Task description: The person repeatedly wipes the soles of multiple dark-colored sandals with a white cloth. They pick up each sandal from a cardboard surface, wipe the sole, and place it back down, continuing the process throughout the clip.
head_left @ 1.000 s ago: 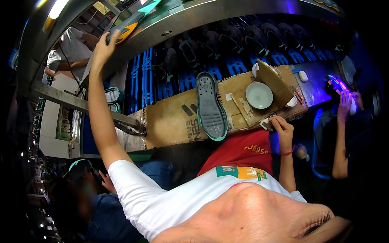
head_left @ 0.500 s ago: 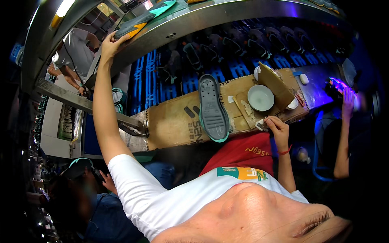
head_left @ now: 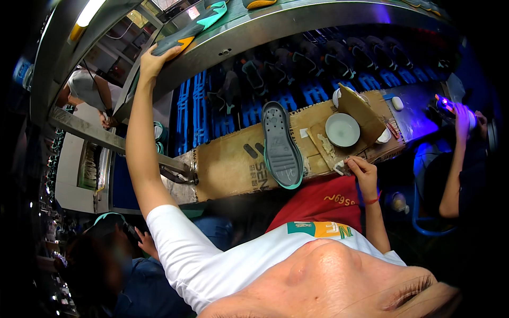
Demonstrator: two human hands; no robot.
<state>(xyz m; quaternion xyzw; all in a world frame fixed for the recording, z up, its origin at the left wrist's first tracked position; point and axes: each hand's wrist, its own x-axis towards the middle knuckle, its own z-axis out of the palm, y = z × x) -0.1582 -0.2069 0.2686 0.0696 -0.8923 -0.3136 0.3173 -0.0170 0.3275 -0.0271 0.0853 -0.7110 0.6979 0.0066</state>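
Observation:
My left hand (head_left: 155, 61) reaches up to the raised metal shelf at the upper left, its fingers closed on the end of a grey shoe sole (head_left: 177, 40) with orange and teal parts. A second grey sole (head_left: 282, 143) with a teal rim lies lengthwise on the cardboard before me. To the right of it, my right hand (head_left: 362, 173) pinches a small whitish-tipped tool (head_left: 341, 166) at the cardboard's near edge; its kind is too small to tell. Just beyond that hand stands a white bowl (head_left: 342, 130) of pale liquid.
Cardboard (head_left: 222, 164) covers the bench, with an upright cardboard flap (head_left: 360, 108) beside the bowl. Behind run dark shoe uppers on blue holders (head_left: 313, 95). The metal shelf (head_left: 238, 45) crosses overhead. A co-worker's hand (head_left: 462, 119) is under violet light at right; other people are at left.
The whole view has shifted slightly. My left hand stays on the sole at the shelf, and my right hand keeps its pinch. At right, the co-worker's lit shoe has tilted and moved lower.

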